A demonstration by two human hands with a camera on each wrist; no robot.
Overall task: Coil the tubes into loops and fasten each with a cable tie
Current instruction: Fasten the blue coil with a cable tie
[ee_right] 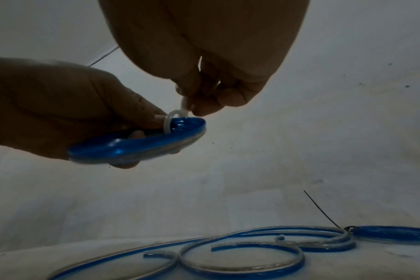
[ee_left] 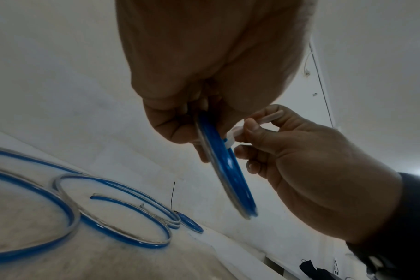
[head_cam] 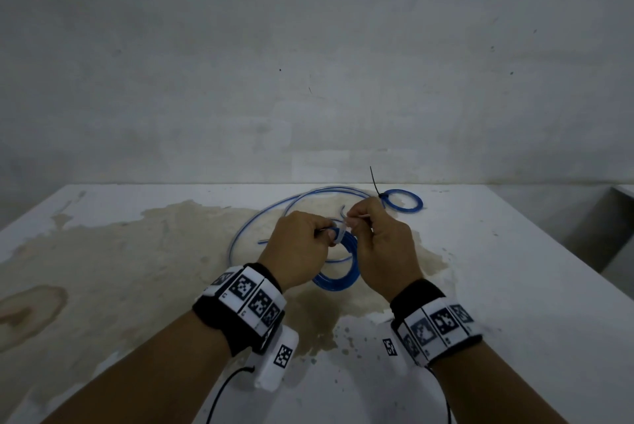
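My left hand (head_cam: pixel 324 235) grips a small coil of blue tube (head_cam: pixel 338 274) held just above the white table. A white cable tie (head_cam: pixel 342 233) is looped around the coil's top. My right hand (head_cam: pixel 354 222) pinches the tie's tail between thumb and fingers. The left wrist view shows the coil (ee_left: pixel 228 170) edge-on, with the tie (ee_left: pixel 230 140) and right hand (ee_left: pixel 249 130) beside it. In the right wrist view the tie's loop (ee_right: pixel 172 118) sits loosely round the coil (ee_right: pixel 132 146), and the right hand (ee_right: pixel 199 106) holds the tail above it.
Loose blue tubes (head_cam: pixel 274 214) curve across the stained table (head_cam: pixel 497 286) behind my hands. A finished small coil (head_cam: pixel 404 200) with a black cable tie (head_cam: pixel 375 182) sticking up lies near the back edge. A grey wall stands behind the table.
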